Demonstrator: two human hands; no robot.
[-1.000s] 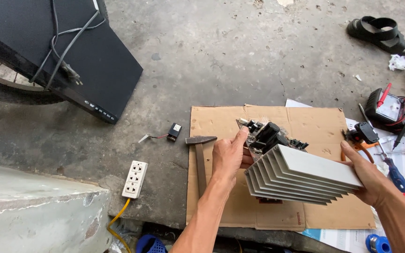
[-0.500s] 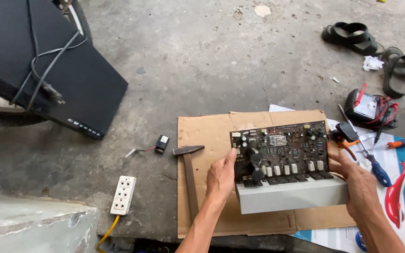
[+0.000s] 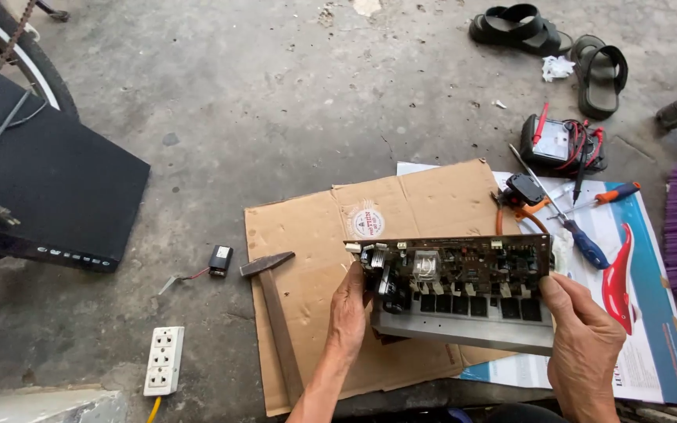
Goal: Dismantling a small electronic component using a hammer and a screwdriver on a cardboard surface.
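Both hands hold up a dark circuit board on a grey metal heat sink (image 3: 464, 301), above the flat brown cardboard sheet (image 3: 370, 258).

Left hand (image 3: 349, 313) clasps the board's left end; right hand (image 3: 585, 341) grips its right end, component side up. Wooden-handled hammer (image 3: 274, 313) lies just left on the cardboard. White power strip (image 3: 164, 360) on concrete. Blue-handled screwdriver (image 3: 581, 239) nearby.
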